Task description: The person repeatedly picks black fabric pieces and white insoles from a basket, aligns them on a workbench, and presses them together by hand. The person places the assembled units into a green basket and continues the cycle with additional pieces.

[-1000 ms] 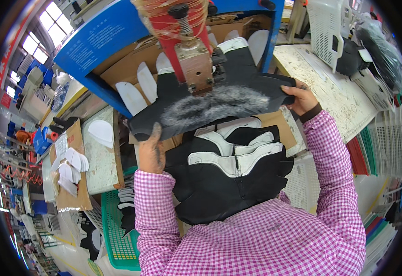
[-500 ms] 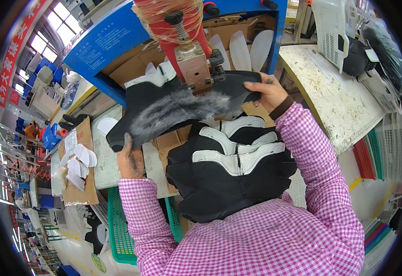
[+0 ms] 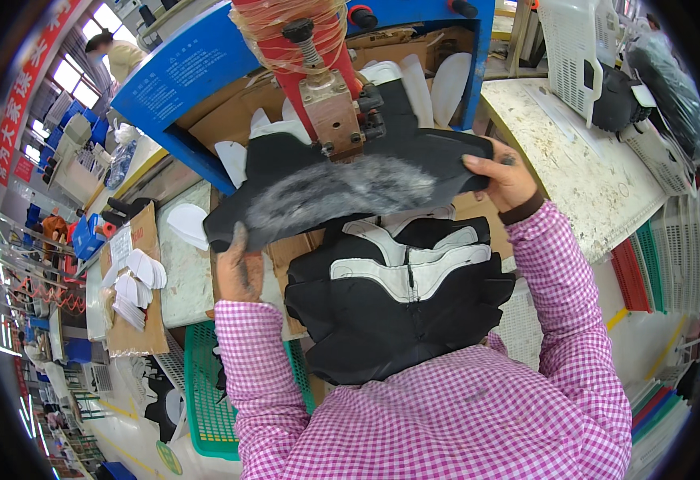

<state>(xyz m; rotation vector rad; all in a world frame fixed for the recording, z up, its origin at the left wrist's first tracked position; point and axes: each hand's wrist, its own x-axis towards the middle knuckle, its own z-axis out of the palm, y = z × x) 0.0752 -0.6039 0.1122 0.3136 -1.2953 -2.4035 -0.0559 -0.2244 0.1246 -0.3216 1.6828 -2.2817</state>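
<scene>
Between my hands a black fabric shoe upper piece (image 3: 286, 180) is spread out flat, a fuzzy grey-white patch along its middle. My left hand (image 3: 239, 268) pinches its left end, thumb on top. At the right end my right hand (image 3: 503, 178) grips the edge with the thumb over it. The metal head (image 3: 334, 124) of a red machine arm (image 3: 286, 40) comes down over the piece's middle and hides part of it. Closer to me lies a stack of black upper pieces (image 3: 390, 328) with white lining bands (image 3: 414, 272).
A blue cabinet (image 3: 182, 80) holding cardboard and white cut pieces (image 3: 448, 88) stands behind the machine head. To the left are white insole-shaped pieces (image 3: 146, 272) on cardboard and a green basket (image 3: 210, 408). A worn worktable (image 3: 574, 152) with white baskets is at right.
Both hands have shifted to the right with the black upper piece, and it has slid under the machine head. A person has come into view at the far upper left.
</scene>
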